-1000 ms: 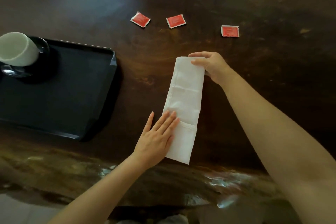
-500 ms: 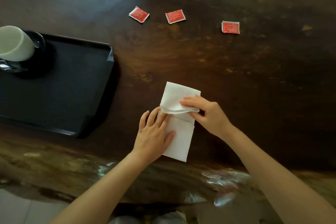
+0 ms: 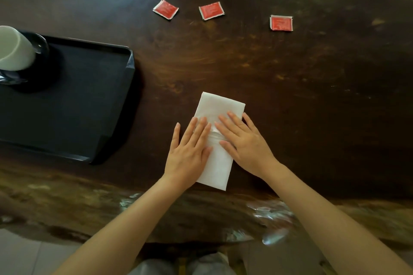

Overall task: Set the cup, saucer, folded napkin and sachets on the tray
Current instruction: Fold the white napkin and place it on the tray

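Note:
A white folded napkin [image 3: 220,109] lies on the dark wooden table near its front edge. My left hand [image 3: 190,152] and my right hand [image 3: 243,143] press flat on it, fingers spread, side by side. A black tray [image 3: 89,96] sits to the left. On its far left corner a white cup [image 3: 13,49] stands on a dark saucer [image 3: 41,40]. Three red sachets lie in a row at the back: one [image 3: 165,9], another [image 3: 211,10] and a third [image 3: 281,23].
The wooden table [image 3: 312,96] has a rough, glossy front edge [image 3: 67,203]. Pale floor tiles [image 3: 20,254] show below it at the bottom left.
My right hand drew the napkin's far end toward me, folding the long strip in half. Both hands now lie flat on the folded napkin.

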Action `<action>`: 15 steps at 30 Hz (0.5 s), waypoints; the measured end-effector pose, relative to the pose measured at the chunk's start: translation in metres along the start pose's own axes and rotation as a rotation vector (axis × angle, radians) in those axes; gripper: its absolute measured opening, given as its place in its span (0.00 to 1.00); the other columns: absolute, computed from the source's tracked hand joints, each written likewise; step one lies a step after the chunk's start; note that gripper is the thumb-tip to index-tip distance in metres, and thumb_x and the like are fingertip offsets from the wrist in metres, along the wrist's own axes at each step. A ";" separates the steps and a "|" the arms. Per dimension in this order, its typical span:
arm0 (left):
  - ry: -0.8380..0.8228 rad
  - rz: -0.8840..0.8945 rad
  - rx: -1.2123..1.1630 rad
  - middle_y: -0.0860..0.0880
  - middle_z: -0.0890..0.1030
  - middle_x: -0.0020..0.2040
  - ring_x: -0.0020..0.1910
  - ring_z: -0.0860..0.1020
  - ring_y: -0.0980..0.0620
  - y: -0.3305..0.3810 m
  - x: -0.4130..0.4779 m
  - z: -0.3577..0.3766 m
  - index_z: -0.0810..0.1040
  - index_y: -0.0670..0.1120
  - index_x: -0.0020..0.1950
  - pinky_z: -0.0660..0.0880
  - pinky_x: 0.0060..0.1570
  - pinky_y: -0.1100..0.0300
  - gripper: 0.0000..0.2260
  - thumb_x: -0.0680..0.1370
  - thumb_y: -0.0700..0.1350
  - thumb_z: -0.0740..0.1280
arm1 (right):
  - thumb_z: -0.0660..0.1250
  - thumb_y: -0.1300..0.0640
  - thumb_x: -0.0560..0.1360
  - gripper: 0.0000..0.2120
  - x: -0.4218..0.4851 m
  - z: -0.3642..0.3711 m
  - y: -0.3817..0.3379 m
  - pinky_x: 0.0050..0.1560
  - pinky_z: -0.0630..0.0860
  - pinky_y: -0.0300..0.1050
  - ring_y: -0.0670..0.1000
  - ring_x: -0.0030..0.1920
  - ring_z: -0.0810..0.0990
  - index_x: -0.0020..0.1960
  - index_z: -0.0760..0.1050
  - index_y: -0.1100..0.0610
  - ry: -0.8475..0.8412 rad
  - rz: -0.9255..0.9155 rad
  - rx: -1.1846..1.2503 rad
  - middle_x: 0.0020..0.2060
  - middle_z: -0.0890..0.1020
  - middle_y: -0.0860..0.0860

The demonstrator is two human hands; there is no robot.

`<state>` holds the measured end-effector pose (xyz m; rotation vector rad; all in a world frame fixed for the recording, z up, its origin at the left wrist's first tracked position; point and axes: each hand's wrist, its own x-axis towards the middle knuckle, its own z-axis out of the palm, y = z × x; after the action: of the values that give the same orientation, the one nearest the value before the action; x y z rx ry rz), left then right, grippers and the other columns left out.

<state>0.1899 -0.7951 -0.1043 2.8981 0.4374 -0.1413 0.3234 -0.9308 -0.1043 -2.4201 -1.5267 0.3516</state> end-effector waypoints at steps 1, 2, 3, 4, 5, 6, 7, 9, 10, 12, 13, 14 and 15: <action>-0.011 -0.011 0.011 0.49 0.52 0.77 0.75 0.47 0.51 -0.001 0.002 0.002 0.49 0.48 0.76 0.45 0.73 0.44 0.25 0.80 0.55 0.44 | 0.45 0.44 0.80 0.25 -0.005 0.004 0.001 0.74 0.38 0.48 0.47 0.75 0.46 0.75 0.51 0.51 -0.033 0.016 -0.056 0.75 0.54 0.49; -0.014 -0.016 0.018 0.49 0.52 0.77 0.75 0.47 0.51 -0.002 0.003 0.003 0.49 0.48 0.76 0.47 0.73 0.44 0.25 0.80 0.55 0.44 | 0.43 0.43 0.80 0.26 -0.009 0.007 0.002 0.73 0.36 0.48 0.47 0.75 0.43 0.75 0.46 0.51 -0.057 0.033 -0.089 0.75 0.51 0.49; -0.012 -0.018 0.019 0.50 0.52 0.77 0.75 0.48 0.52 -0.002 0.003 0.004 0.49 0.48 0.76 0.47 0.73 0.44 0.25 0.80 0.55 0.45 | 0.42 0.43 0.80 0.27 -0.012 0.008 0.002 0.73 0.36 0.48 0.47 0.75 0.41 0.75 0.44 0.52 -0.072 0.048 -0.105 0.76 0.48 0.48; -0.010 -0.018 0.015 0.50 0.51 0.76 0.75 0.48 0.52 -0.002 0.004 0.004 0.49 0.48 0.76 0.47 0.73 0.44 0.26 0.80 0.56 0.45 | 0.41 0.43 0.80 0.27 -0.012 0.009 0.002 0.73 0.36 0.49 0.47 0.75 0.40 0.75 0.42 0.52 -0.086 0.059 -0.112 0.75 0.45 0.48; -0.012 -0.018 0.011 0.50 0.51 0.76 0.75 0.48 0.52 -0.002 0.004 0.003 0.49 0.48 0.76 0.46 0.73 0.45 0.26 0.79 0.56 0.45 | 0.41 0.42 0.79 0.28 -0.012 0.009 0.002 0.73 0.36 0.50 0.46 0.75 0.38 0.75 0.40 0.51 -0.101 0.063 -0.122 0.75 0.43 0.48; -0.014 -0.017 0.011 0.50 0.51 0.76 0.75 0.47 0.52 -0.002 0.004 0.003 0.49 0.48 0.76 0.45 0.73 0.45 0.26 0.79 0.56 0.44 | 0.40 0.42 0.79 0.28 -0.012 0.009 0.001 0.74 0.35 0.51 0.46 0.74 0.37 0.75 0.39 0.51 -0.116 0.065 -0.128 0.75 0.42 0.47; -0.013 -0.018 0.013 0.50 0.52 0.76 0.75 0.48 0.52 -0.001 0.004 0.001 0.50 0.48 0.76 0.45 0.73 0.45 0.26 0.79 0.56 0.44 | 0.40 0.41 0.79 0.28 -0.011 0.007 0.001 0.73 0.34 0.52 0.45 0.74 0.37 0.75 0.39 0.50 -0.123 0.067 -0.119 0.75 0.42 0.46; 0.008 -0.027 0.025 0.48 0.57 0.76 0.75 0.53 0.50 0.004 0.006 -0.003 0.57 0.46 0.74 0.46 0.73 0.45 0.25 0.79 0.54 0.44 | 0.40 0.40 0.79 0.28 -0.006 -0.002 0.000 0.73 0.36 0.51 0.45 0.75 0.44 0.75 0.48 0.50 -0.084 0.086 -0.022 0.76 0.50 0.47; 0.026 -0.035 0.036 0.46 0.62 0.74 0.74 0.57 0.48 0.009 0.009 -0.006 0.61 0.44 0.73 0.48 0.72 0.44 0.24 0.79 0.52 0.45 | 0.41 0.41 0.79 0.28 -0.001 -0.008 0.000 0.73 0.39 0.50 0.46 0.75 0.50 0.75 0.54 0.52 -0.023 0.108 0.048 0.75 0.57 0.48; 0.077 -0.062 0.049 0.43 0.66 0.72 0.73 0.60 0.46 0.021 0.015 -0.007 0.68 0.41 0.68 0.49 0.72 0.44 0.23 0.79 0.50 0.47 | 0.43 0.43 0.79 0.27 0.013 -0.017 0.003 0.73 0.41 0.47 0.48 0.75 0.54 0.74 0.58 0.54 0.112 0.152 0.083 0.74 0.59 0.49; 0.092 -0.076 0.039 0.42 0.65 0.73 0.74 0.59 0.46 0.025 0.017 -0.004 0.68 0.40 0.68 0.48 0.72 0.44 0.22 0.80 0.50 0.48 | 0.43 0.43 0.79 0.27 0.020 -0.019 0.005 0.73 0.39 0.46 0.48 0.75 0.50 0.75 0.54 0.54 0.123 0.163 0.038 0.75 0.54 0.48; 0.091 -0.091 0.025 0.42 0.62 0.74 0.75 0.55 0.46 0.027 0.018 0.000 0.65 0.40 0.70 0.46 0.73 0.45 0.23 0.80 0.51 0.47 | 0.43 0.43 0.79 0.27 0.026 -0.019 0.007 0.73 0.36 0.46 0.48 0.75 0.45 0.76 0.49 0.53 0.093 0.158 -0.026 0.75 0.48 0.47; 0.083 -0.107 0.017 0.43 0.57 0.76 0.75 0.51 0.47 0.028 0.018 0.004 0.60 0.40 0.72 0.45 0.73 0.45 0.25 0.80 0.52 0.47 | 0.42 0.43 0.79 0.28 0.031 -0.016 0.008 0.73 0.35 0.47 0.49 0.75 0.41 0.76 0.44 0.53 0.036 0.142 -0.086 0.75 0.44 0.48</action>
<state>0.2149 -0.8172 -0.1056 2.9052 0.6087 -0.0415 0.3481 -0.9071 -0.0945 -2.5942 -1.3864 0.2731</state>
